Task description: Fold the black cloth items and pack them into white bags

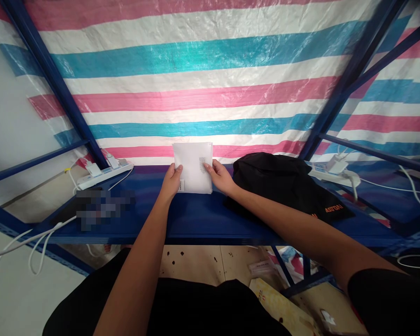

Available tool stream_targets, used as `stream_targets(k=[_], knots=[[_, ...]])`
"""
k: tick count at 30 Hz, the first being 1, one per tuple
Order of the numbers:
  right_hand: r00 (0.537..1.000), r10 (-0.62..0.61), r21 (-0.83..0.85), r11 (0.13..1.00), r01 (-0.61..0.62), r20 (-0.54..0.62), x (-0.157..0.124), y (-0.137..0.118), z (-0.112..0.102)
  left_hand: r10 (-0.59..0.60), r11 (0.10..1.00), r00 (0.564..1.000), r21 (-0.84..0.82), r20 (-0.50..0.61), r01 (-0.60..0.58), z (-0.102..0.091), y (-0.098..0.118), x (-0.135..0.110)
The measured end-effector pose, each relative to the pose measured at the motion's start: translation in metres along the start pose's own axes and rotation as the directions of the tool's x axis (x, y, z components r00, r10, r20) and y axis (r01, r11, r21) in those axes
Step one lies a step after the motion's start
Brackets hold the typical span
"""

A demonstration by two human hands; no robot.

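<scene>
Head cam showed both arms stretched forward and angled inward, meeting over the middle of the shelf, closer to its back edge. The left hand pinched the left edge of a white packet, with the thumb on the front face and the fingers tucked behind. The right hand did the same on the right edge, thumb lying across the front next to some small print, wrist bent a little. So both hands were closed on the packet. It stood upright and faced the camera, with its bottom edge right down at the shelf. Couldn't tell if it actually touched. A small label sat at its lower left corner, right under the left thumb.

A black cloth lay bunched up just right of the right hand, and the right forearm passed over its front part. It had orange lettering out toward the shelf's front edge. The left strip sat at the back left corner with plugs in it, and white cables trailed off the front left. The right strip was near the back right corner. A striped tarp hung behind the back edge.
</scene>
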State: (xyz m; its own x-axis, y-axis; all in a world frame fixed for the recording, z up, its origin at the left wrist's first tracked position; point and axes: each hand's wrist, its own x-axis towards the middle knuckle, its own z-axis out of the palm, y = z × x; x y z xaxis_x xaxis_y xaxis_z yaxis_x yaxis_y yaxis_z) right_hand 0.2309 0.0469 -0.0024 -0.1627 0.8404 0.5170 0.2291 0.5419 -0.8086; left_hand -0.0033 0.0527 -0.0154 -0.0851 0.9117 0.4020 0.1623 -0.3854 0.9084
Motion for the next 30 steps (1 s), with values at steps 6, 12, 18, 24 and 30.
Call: stream_targets(k=[6,12,18,24,30], knots=[[0.974,0.22,0.023,0.975,-0.221,0.043,0.004,0.009,-0.003,-0.077,0.983,0.997,0.168,0.012,0.074,-0.003,-0.007,0.003],[0.929,0.351,0.071,0.93,-0.36,0.119,0.007,0.018,0.0,-0.104,0.898,0.994,0.428,-0.024,0.105,-0.006,0.001,0.0],[0.935,0.332,-0.033,0.943,-0.331,0.125,0.006,0.021,-0.003,-0.028,0.846,1.0,0.532,0.014,0.016,-0.007,0.002,-0.005],[0.962,0.257,-0.343,0.915,-0.213,0.088,0.006,0.018,-0.005,-0.013,0.82,1.0,0.572,-0.021,0.023,-0.011,-0.007,-0.005],[0.99,0.129,-0.571,0.818,-0.073,0.059,0.005,0.019,-0.002,0.005,0.778,0.998,0.627,-0.066,0.037,-0.011,-0.013,-0.005]])
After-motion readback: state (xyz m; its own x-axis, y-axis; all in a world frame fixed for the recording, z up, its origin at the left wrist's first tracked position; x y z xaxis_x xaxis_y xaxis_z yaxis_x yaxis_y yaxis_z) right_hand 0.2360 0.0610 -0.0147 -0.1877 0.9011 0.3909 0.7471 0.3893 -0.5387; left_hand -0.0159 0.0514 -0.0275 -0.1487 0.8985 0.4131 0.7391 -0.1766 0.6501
